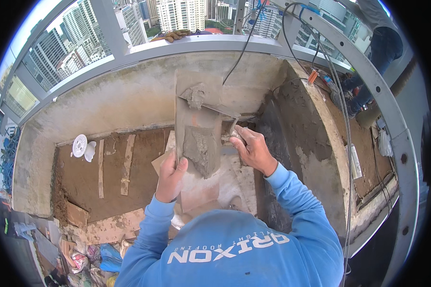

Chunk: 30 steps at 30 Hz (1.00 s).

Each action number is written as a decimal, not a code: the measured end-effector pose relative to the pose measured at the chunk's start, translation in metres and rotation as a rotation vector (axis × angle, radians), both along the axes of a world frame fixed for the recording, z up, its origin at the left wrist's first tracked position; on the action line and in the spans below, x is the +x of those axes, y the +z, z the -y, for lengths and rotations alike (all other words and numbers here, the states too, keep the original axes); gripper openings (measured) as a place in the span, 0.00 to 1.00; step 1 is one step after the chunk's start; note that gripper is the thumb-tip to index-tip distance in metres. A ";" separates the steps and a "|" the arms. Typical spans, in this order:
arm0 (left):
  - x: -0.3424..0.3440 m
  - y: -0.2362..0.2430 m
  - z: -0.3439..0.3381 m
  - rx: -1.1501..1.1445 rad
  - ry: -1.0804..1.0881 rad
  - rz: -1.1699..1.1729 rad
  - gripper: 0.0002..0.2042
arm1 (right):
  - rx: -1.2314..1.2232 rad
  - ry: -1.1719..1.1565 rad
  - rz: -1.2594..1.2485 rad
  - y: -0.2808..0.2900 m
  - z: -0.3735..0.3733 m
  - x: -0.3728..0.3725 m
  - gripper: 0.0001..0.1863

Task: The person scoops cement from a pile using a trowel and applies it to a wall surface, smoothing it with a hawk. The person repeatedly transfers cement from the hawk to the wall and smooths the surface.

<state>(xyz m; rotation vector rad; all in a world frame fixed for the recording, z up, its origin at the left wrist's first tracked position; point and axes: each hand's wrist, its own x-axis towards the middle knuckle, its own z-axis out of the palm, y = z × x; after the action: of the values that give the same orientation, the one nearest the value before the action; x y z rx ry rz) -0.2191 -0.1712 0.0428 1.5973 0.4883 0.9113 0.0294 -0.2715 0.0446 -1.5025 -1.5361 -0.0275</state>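
Observation:
My left hand (171, 173) grips the side of a long, flat board (210, 83) coated in grey mortar. A thick mound of wet mortar (198, 152) lies on its lower half. My right hand (252, 149) is closed on the handle of a trowel (217, 110), whose thin blade crosses the board's upper part with a lump of mortar (195, 92) at its tip. Below the board, a pale, dusty surface (237, 182) shows, partly hidden by my arms and body.
A concrete wall (100, 105) encloses a dirt bed with wooden strips (128, 162) and a white spool (79, 146). A grey-plastered ledge (301, 129) runs right. Metal railings (120, 55), hanging cables (349, 167), a standing person (378, 52) and piled bags (111, 258) surround it.

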 end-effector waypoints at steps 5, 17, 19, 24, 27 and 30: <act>0.006 -0.016 -0.002 0.017 -0.119 -0.060 0.23 | 0.147 -0.250 0.164 0.000 -0.011 0.052 0.22; 0.064 -0.098 -0.004 -0.631 -0.036 0.098 0.24 | -0.109 -0.764 0.140 -0.135 0.135 0.128 0.18; 0.068 -0.116 -0.011 -0.593 0.035 0.006 0.24 | -0.223 -0.862 0.047 -0.181 0.173 0.127 0.18; 0.088 -0.130 0.004 -0.843 0.097 0.052 0.26 | -0.485 -1.108 -0.029 -0.286 0.240 0.155 0.19; 0.106 -0.135 0.017 -0.864 0.082 0.006 0.27 | -0.615 -1.228 -0.071 -0.343 0.264 0.184 0.20; 0.107 -0.145 0.033 -0.851 0.251 -0.058 0.28 | -0.801 -1.253 -0.195 -0.391 0.264 0.228 0.22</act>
<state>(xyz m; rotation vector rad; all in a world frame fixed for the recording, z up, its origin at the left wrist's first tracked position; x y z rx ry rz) -0.1116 -0.2047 -0.1020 0.7936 0.9794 0.6931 0.2571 -0.5351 -0.3461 -2.7844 -0.2035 0.0115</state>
